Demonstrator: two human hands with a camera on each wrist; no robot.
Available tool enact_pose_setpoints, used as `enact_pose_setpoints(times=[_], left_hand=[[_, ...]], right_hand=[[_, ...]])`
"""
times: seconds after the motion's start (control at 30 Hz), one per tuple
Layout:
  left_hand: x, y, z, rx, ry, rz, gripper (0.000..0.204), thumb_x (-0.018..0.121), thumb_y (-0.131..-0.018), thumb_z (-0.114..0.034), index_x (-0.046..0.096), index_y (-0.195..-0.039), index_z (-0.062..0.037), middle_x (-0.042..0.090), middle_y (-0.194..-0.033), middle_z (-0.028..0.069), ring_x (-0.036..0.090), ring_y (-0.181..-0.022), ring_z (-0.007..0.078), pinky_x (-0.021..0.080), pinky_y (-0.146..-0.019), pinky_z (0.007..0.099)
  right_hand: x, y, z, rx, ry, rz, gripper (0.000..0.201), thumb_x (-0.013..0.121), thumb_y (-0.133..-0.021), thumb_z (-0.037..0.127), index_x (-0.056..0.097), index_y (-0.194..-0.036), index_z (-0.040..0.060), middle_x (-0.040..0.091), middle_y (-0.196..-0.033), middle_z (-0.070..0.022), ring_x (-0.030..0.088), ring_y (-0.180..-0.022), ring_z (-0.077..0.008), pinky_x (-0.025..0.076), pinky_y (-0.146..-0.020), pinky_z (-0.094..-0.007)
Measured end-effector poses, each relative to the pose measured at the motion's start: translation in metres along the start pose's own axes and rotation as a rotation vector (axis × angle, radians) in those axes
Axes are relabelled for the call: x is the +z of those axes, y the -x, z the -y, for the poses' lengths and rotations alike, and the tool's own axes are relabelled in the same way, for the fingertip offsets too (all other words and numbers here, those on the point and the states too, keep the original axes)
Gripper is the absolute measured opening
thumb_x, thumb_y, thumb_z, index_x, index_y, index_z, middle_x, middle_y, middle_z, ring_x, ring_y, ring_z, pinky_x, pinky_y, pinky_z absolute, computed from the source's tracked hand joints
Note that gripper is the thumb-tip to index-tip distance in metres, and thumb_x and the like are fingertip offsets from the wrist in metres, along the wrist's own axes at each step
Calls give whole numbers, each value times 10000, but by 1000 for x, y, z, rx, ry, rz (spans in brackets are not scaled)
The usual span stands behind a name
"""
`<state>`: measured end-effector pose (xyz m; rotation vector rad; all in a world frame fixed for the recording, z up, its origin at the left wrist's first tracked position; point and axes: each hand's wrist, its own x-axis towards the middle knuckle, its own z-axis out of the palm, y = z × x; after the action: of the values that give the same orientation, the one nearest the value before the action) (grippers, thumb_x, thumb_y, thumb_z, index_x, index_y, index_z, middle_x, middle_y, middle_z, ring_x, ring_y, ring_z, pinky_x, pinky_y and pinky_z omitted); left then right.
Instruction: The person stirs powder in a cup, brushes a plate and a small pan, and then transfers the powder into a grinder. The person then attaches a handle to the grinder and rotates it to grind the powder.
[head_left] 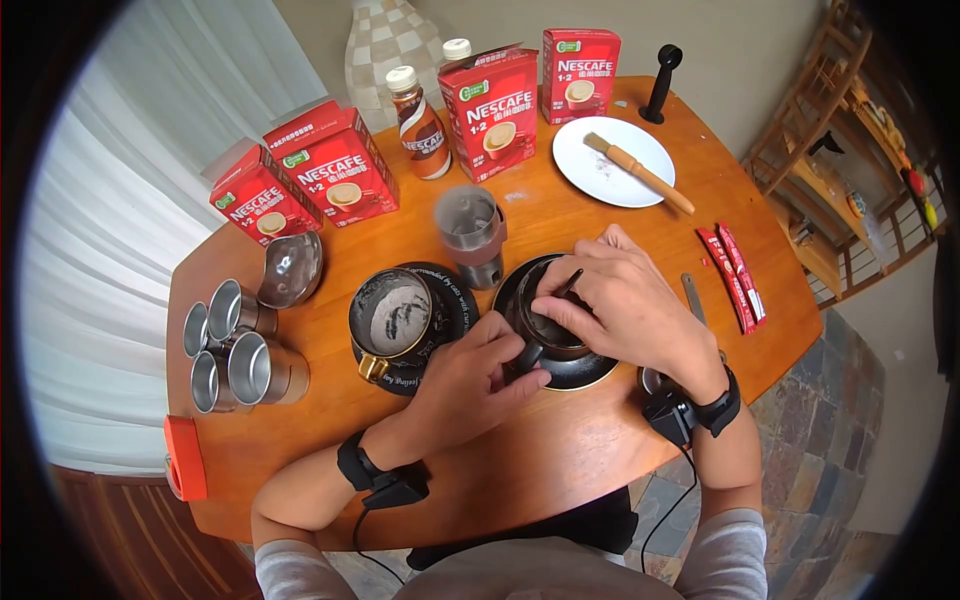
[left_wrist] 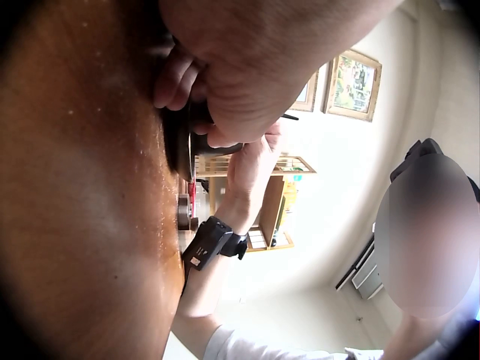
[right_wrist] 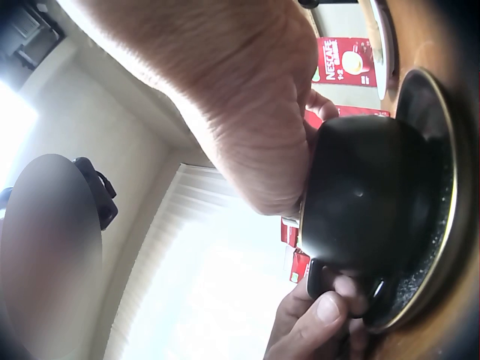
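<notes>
A black cup [right_wrist: 367, 195] stands on a black, gold-rimmed saucer [head_left: 585, 372]. My left hand [head_left: 470, 378] grips its handle, with thumb and fingers around it in the right wrist view. Over the cup's mouth, my right hand [head_left: 625, 305] pinches a thin dark utensil, whose tip [head_left: 574, 280] shows above the fingers; its lower end is hidden. To the left, a second dark cup [head_left: 398, 312] with a gold handle holds pale powder and sits on a dark lettered saucer. Behind the two cups stands a grinder-like metal container [head_left: 470, 235].
Metal cups [head_left: 262, 368] and a glossy bowl [head_left: 292, 270] are at the left. Red boxes [head_left: 490, 115] and a bottle [head_left: 420, 125] line the back. A white plate [head_left: 570, 165] bears a brush [head_left: 640, 172]; red sachets [head_left: 738, 280] lie at the right. An orange object [head_left: 186, 458] is at the left edge.
</notes>
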<state>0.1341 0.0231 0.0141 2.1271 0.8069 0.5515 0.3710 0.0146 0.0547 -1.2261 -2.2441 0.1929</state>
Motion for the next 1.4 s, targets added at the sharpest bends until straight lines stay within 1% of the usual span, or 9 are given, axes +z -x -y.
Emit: enact_pose_setpoints(times=[0.13, 0.23, 0.43, 0.53, 0.73, 0.83, 1.2, 1.33, 1.4], left_hand=[[0, 0, 0, 4, -1, -2, 310, 811, -930, -241, 640, -949, 16, 542, -899, 79, 611, -614, 185, 488, -565, 341], [2, 0, 1, 12, 20, -27, 212, 819, -920, -189, 683, -911, -27, 524, -892, 32, 509, -583, 94, 424, -559, 282], [2, 0, 1, 10, 14, -24, 217, 820, -921, -191, 681, -908, -25, 526, -890, 32, 516, -584, 95, 427, -558, 279], [-1, 0, 0, 3, -8, 4, 306, 810, -932, -241, 642, -945, 15, 544, -897, 74, 608, -612, 182, 485, -559, 343], [0, 0, 0, 13, -1, -16, 302, 817, -924, -234, 646, -945, 14, 541, -890, 73, 606, -607, 173, 483, -555, 339], [3, 0, 1, 29, -5, -43, 225, 832, -905, -174, 665, -896, -23, 527, -884, 41, 533, -576, 97, 431, -546, 278], [3, 0, 3, 47, -10, -43, 296, 838, -909, -207, 641, -926, 13, 546, -902, 64, 609, -573, 151, 486, -526, 313], [6, 0, 4, 40, 15, -72, 227, 853, -868, -120, 658, -873, -4, 551, -908, 45, 526, -550, 87, 420, -521, 269], [3, 0, 3, 42, 0, -47, 264, 843, -894, -176, 652, -915, 5, 552, -907, 58, 587, -578, 130, 468, -533, 300]], right_hand=[[-1, 0, 0, 15, 12, 22, 204, 711, -978, 260, 740, -911, 69, 666, -746, -100, 634, -816, -269, 400, -805, -388], [-1, 0, 0, 20, 12, 26, 209, 707, -982, 266, 741, -919, 69, 674, -754, -100, 637, -824, -268, 400, -808, -387], [-1, 0, 2, 37, 11, 35, 214, 702, -988, 273, 742, -931, 70, 689, -774, -95, 639, -840, -264, 398, -817, -389], [0, 1, 3, 39, 22, 42, 207, 708, -984, 267, 741, -932, 70, 697, -786, -92, 639, -845, -265, 397, -821, -389], [0, 3, 6, 35, 24, 48, 190, 722, -970, 251, 742, -926, 68, 691, -789, -88, 636, -861, -263, 398, -838, -386], [-2, 3, 11, 61, 43, 73, 188, 721, -971, 245, 741, -926, 64, 687, -796, -89, 637, -874, -259, 400, -848, -387], [-4, 9, 16, 118, 59, 110, 172, 744, -964, 251, 707, -934, 86, 627, -815, -85, 603, -877, -272, 406, -838, -397], [-2, 6, 12, 64, 53, 52, 171, 712, -979, 232, 723, -921, 71, 661, -774, -89, 633, -843, -262, 397, -825, -386], [-1, 4, 11, 68, 0, 1, 164, 713, -979, 229, 721, -923, 76, 658, -769, -87, 629, -833, -264, 393, -819, -385]])
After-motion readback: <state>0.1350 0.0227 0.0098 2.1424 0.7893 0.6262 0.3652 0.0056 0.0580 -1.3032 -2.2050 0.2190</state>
